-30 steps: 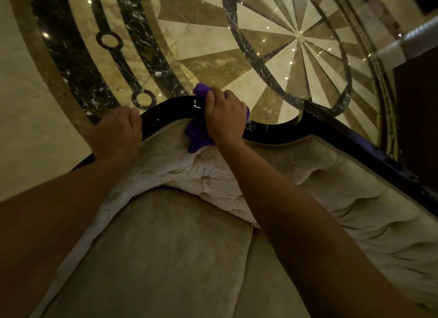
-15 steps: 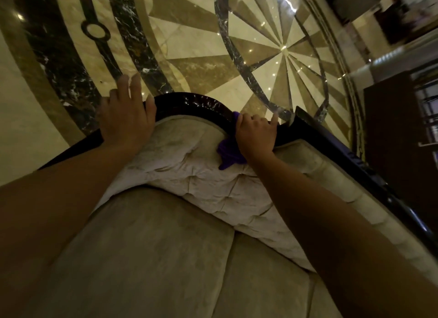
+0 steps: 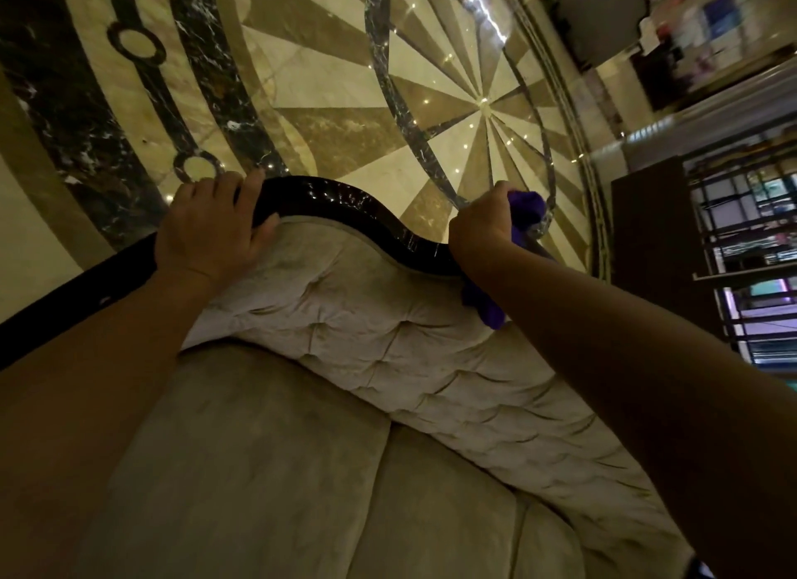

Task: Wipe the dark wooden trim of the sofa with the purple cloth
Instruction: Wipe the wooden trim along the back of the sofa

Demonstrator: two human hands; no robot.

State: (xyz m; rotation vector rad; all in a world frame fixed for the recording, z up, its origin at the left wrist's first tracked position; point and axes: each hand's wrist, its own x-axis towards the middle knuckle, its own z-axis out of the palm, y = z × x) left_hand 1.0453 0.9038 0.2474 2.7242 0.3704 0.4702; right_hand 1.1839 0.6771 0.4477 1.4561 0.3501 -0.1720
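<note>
View from above the back of a tufted beige sofa (image 3: 388,345) edged with glossy dark wooden trim (image 3: 345,203). The left hand (image 3: 211,229) rests on the crest of the trim, fingers draped over its far edge and thumb lying on the upholstery, gripping the rail loosely. The right hand (image 3: 483,225), fingers curled, clutches the purple cloth (image 3: 524,209) and presses it against the trim where the curve dips to the right; one end of the cloth bunches beyond the knuckles, the other hangs below the wrist onto the upholstery. Behind the sofa lies a polished marble floor (image 3: 327,82) with a radiating inlaid pattern.
</note>
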